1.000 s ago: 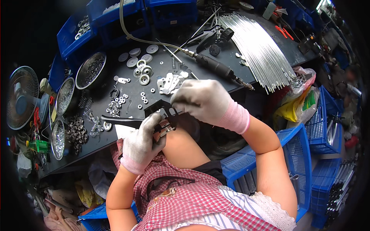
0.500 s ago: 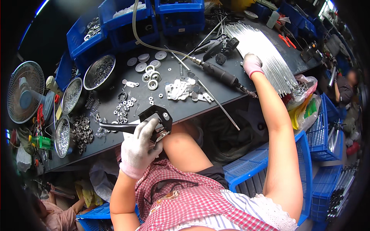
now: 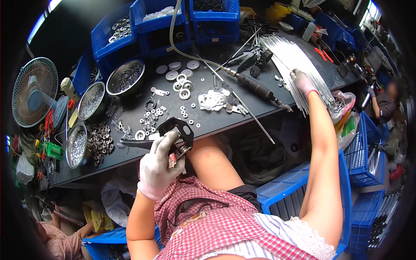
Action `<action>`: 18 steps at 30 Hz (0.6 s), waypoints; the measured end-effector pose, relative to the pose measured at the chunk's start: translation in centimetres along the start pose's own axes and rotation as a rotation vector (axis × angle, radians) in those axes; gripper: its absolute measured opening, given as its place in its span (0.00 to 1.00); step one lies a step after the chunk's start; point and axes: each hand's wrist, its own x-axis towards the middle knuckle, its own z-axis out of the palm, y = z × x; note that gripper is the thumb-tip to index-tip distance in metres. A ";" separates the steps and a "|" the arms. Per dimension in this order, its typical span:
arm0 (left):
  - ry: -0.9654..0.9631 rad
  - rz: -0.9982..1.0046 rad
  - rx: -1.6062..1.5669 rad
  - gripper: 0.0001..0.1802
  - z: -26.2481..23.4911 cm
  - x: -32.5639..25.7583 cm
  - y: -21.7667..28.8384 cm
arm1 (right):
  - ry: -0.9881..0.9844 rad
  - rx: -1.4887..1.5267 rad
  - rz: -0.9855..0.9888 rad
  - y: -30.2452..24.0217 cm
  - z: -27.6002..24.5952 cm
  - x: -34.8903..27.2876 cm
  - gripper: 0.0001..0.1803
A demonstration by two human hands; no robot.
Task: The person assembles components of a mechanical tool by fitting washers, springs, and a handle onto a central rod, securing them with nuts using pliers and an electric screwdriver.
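In my gloved left hand (image 3: 161, 162) is a black bracket (image 3: 185, 135) with a long black lever handle (image 3: 135, 143) pointing left, held above my lap by the table's front edge. The fingers wrap its lower side and hide part of it, where a spring and bright metal show. At the right, my gloved right hand (image 3: 302, 81) lies on a broad pile of thin silvery metal rods (image 3: 284, 54), fingers bent down onto them; how many it grips is hidden. Left of the pile rests a black air tool (image 3: 255, 86) on a hose.
Steel bowls (image 3: 125, 78) of small parts stand at the left beside a fan (image 3: 34, 93). Metal tabs (image 3: 214, 100), washers and white discs (image 3: 193, 64) cover the middle. Blue bins (image 3: 115, 41) line the back. One rod (image 3: 260, 125) overhangs the front edge. Co-workers sit at both sides.
My right hand has shifted right across the rods, uncovering small pale pieces beside the pile, and the near rod ends have spread. The left hand keeps hold of the bracket. The view has shifted slightly.
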 end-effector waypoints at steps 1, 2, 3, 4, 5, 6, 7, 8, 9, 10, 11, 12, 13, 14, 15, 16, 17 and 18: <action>0.028 0.037 0.005 0.36 -0.1 -0.1 -0.2 | 0.021 0.023 0.021 0.8 -0.6 -2.1 0.19; 0.039 0.028 0.005 0.36 -0.2 -0.6 -0.5 | 0.087 0.075 0.033 -1.0 -1.9 -5.4 0.19; 0.045 0.045 0.009 0.37 -0.4 -0.9 -0.7 | 0.197 0.279 0.004 -1.4 -2.6 -8.7 0.18; 0.030 0.033 0.027 0.37 -0.3 -0.7 -0.8 | 0.354 0.355 -0.117 -0.3 -0.5 -10.0 0.15; 0.037 0.062 0.032 0.38 -0.3 -0.8 -0.9 | 0.082 0.930 0.078 -0.7 -0.5 -12.4 0.15; 0.039 0.080 0.040 0.38 -0.4 -1.0 -0.9 | 0.095 1.166 0.045 -5.6 -2.3 -15.3 0.19; 0.030 0.110 -0.023 0.39 -0.4 -0.7 -0.9 | 0.059 1.395 -0.024 -8.2 -4.1 -17.9 0.23; -0.013 0.103 -0.006 0.40 -0.5 -0.5 -0.6 | 0.002 1.482 -0.049 -9.7 -5.0 -19.6 0.26; 0.012 0.158 0.004 0.38 -0.3 0.0 -0.3 | -0.056 1.610 -0.047 -11.9 -5.4 -21.3 0.28; 0.039 0.207 0.016 0.37 0.0 0.4 -0.1 | -0.184 1.699 0.021 -14.8 -6.0 -22.7 0.29; 0.033 0.218 0.000 0.36 0.2 0.8 0.2 | -0.179 1.615 -0.001 -18.4 -6.0 -24.1 0.28; 0.033 0.226 -0.010 0.36 0.2 1.0 0.7 | -0.185 1.546 0.003 -21.9 -5.9 -25.3 0.29; -0.016 0.177 -0.064 0.36 0.1 0.9 1.2 | -0.247 1.565 0.005 -24.6 -5.8 -25.9 0.29; -0.033 0.159 -0.050 0.37 0.0 0.6 1.5 | -0.306 1.624 -0.046 -26.5 -5.7 -26.3 0.27; -0.041 0.171 -0.005 0.37 -0.2 0.5 1.7 | -0.394 1.634 -0.062 -27.5 -5.3 -26.1 0.23; -0.050 0.184 0.039 0.36 -0.4 0.2 1.9 | -0.481 1.642 -0.078 -28.3 -4.9 -25.9 0.20; -0.100 0.148 0.007 0.36 -0.5 0.0 2.0 | -0.504 1.568 -0.145 -29.3 -4.8 -26.0 0.16; -0.068 0.241 0.076 0.35 -0.4 -0.2 1.6 | -0.522 1.494 -0.211 -30.1 -4.8 -26.1 0.13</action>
